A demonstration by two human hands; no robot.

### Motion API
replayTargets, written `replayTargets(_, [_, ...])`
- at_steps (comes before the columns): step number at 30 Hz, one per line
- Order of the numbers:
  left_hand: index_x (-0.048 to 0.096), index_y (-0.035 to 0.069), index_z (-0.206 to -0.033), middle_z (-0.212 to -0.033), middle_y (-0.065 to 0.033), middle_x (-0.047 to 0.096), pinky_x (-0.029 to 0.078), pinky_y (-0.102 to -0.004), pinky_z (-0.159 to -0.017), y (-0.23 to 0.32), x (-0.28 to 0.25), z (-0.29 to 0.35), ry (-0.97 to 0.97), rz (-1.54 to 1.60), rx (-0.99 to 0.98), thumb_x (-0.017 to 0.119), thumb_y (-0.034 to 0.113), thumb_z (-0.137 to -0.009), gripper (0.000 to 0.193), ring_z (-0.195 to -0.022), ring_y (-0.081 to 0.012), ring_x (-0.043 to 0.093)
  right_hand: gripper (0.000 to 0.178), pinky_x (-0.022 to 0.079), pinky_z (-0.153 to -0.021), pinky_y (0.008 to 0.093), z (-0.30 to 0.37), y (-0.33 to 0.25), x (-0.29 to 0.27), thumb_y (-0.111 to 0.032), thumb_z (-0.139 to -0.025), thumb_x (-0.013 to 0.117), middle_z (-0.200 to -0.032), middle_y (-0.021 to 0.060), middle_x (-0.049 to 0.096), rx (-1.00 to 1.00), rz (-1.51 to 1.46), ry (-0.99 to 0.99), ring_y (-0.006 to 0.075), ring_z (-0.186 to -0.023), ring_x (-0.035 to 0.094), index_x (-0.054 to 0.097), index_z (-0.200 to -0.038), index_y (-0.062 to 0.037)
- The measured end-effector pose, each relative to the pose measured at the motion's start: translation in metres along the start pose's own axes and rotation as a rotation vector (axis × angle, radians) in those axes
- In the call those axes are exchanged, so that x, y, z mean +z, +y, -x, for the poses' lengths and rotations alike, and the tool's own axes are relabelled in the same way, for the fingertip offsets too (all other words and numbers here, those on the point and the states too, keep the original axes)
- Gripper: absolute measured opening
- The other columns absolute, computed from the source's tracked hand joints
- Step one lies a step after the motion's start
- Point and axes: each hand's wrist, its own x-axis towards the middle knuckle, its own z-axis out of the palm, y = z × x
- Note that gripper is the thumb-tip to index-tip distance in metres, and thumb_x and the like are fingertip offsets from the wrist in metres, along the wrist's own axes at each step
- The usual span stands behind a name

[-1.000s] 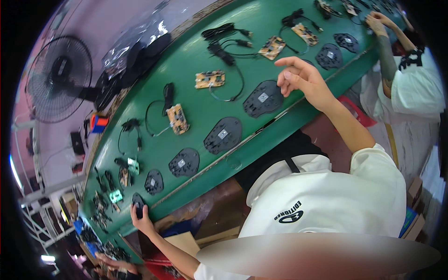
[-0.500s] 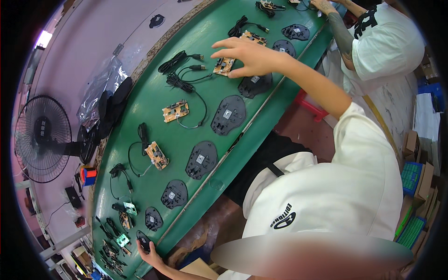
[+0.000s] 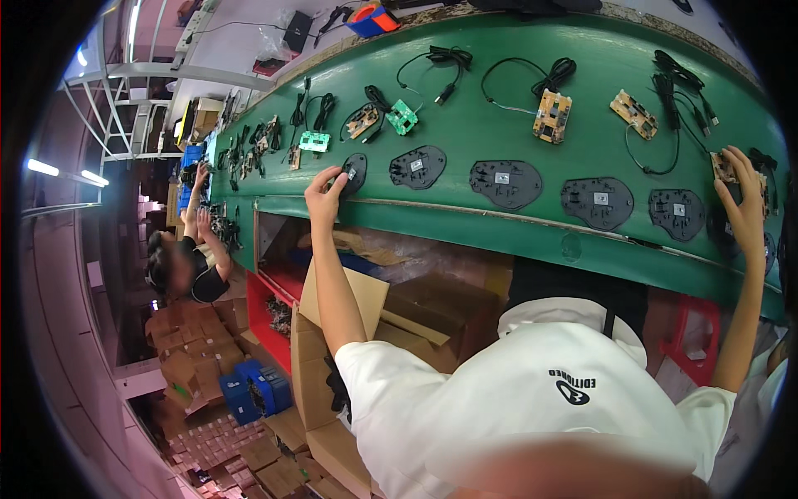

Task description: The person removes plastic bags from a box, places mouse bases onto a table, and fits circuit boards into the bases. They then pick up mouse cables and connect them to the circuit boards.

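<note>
While both arms stretch wide apart, a person in a white shirt [image 3: 532, 399] works at a long green conveyor belt [image 3: 499, 91] that carries black shells and circuit boards.

Along the near edge of the belt lies a row of black mouse base shells [image 3: 505, 181], and behind them lie tan and green circuit boards [image 3: 553, 115] with coiled black cables [image 3: 549, 76]. The left hand [image 3: 322, 195] rests at the belt's near edge, its fingers closed around the leftmost black shell [image 3: 355, 172]. The right hand [image 3: 742, 204] reaches to the far right of the belt, its fingers spread fairly wide over a tan circuit board [image 3: 725, 169] and touching it; whether they grip it I cannot tell. Under the belt stand brown cardboard boxes [image 3: 349, 308], and at the far left another person [image 3: 187, 266] reaches up to the same belt.
</note>
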Motion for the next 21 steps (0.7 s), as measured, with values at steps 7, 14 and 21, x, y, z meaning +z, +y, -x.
replayTargets(7, [0.078, 0.002, -0.098, -0.112, -0.0146, 0.072, 0.048, -0.0341, -0.095, 0.002, 0.005, -0.008, -0.023, -0.220, 0.088, 0.078, 0.012, -0.083, 0.018, -0.106, -0.0262, 0.066, 0.043, 0.034, -0.115, 0.0380, 0.000, -0.012, -0.007, -0.015, -0.095, 0.064, -0.147, 0.0125, 0.051, 0.026, -0.002, 0.043, 0.0284, -0.137, 0.048, 0.056, -0.136, -0.0030])
replayTargets(14, [0.077, 0.000, -0.098, -0.110, -0.0141, 0.073, 0.049, -0.0340, -0.092, -0.001, -0.003, -0.008, -0.033, -0.247, 0.080, 0.077, 0.012, -0.084, 0.018, -0.104, -0.0251, 0.068, 0.043, 0.035, -0.114, 0.0387, 0.006, -0.011, -0.009, -0.016, -0.095, 0.065, -0.144, 0.0122, 0.054, -0.003, 0.044, 0.089, 0.0286, -0.135, 0.050, 0.058, -0.135, -0.0031])
replayTargets(21, [0.075, -0.002, -0.103, -0.109, -0.0122, 0.074, 0.053, -0.0377, -0.094, -0.007, -0.014, -0.009, -0.109, -0.245, -0.010, 0.077, 0.013, -0.087, 0.022, -0.104, -0.0224, 0.068, 0.045, 0.045, -0.104, 0.0400, -0.014, -0.035, -0.010, -0.026, -0.091, 0.071, -0.134, 0.0163, 0.059, 0.062, -0.098, 0.094, 0.0309, -0.124, 0.058, 0.061, -0.129, -0.0027])
